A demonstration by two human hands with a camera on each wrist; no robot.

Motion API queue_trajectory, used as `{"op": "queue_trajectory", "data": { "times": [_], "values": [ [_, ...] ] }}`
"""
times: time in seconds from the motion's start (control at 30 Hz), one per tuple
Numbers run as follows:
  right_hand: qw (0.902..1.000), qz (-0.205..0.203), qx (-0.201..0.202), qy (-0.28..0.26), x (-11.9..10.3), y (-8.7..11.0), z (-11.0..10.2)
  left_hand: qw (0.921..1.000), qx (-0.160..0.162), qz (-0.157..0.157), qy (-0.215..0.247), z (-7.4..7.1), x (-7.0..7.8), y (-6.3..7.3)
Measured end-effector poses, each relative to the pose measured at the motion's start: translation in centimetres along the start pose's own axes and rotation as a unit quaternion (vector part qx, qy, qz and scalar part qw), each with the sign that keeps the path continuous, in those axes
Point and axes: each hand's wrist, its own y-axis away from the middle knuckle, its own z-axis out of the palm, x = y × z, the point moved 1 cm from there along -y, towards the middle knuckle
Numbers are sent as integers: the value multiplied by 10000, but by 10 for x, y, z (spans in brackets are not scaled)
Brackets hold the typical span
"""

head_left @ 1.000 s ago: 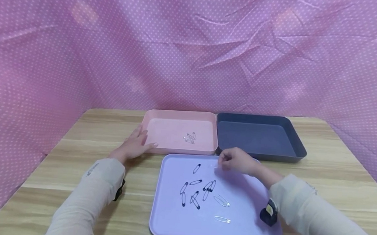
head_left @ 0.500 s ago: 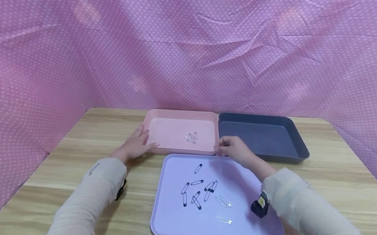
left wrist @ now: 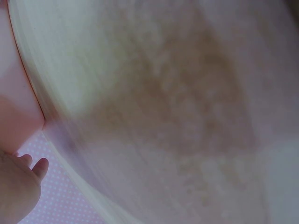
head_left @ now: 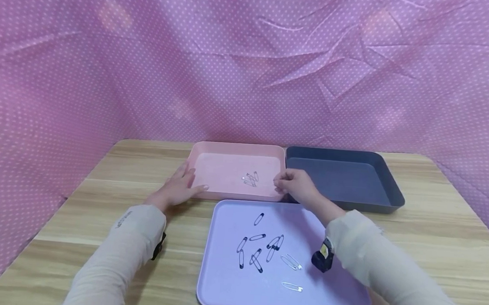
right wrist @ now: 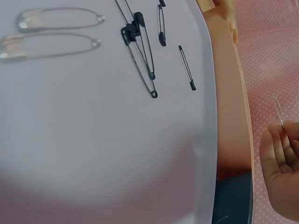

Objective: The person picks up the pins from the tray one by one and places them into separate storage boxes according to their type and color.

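Observation:
My right hand (head_left: 294, 184) is over the right front edge of the pink tray (head_left: 232, 196). In the right wrist view its fingertips pinch a silver safety pin (right wrist: 278, 109), which is hard to make out in the head view. My left hand (head_left: 178, 188) rests on the pink tray's left front corner, fingers and thumb spread. A small pile of silver safety pins (head_left: 250, 179) lies inside that tray. On the lilac tray (head_left: 233, 293) are several black-headed safety pins (head_left: 258, 219) and 3 silver ones, with one silver safety pin (head_left: 292, 287) near the front.
A dark blue-grey tray (head_left: 341, 179) stands directly right of the pink one. The trays sit on a wooden table (head_left: 107, 194). A pink dotted cloth (head_left: 251, 67) hangs behind and at both sides.
My right hand has moved from the lilac tray's back edge, up and left, to the pink tray's right side. The left hand stays at the pink tray's corner.

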Motion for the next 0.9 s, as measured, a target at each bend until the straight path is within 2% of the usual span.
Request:
{"op": "queue_trajectory", "data": {
  "times": [0.47, 0.77, 0.9],
  "values": [
    [9984, 508, 179, 163, -1, -28, 14, 10000, 0, -26, -2, 0, 3, 2],
    [9988, 334, 198, 298, -4, -47, 27, 10000, -9, -35, 50, 0, 2, 2],
    [9966, 534, 261, 578, -3, -53, 31, 10000, -3, -26, 84, 1, 2, 2]
  ]
}}
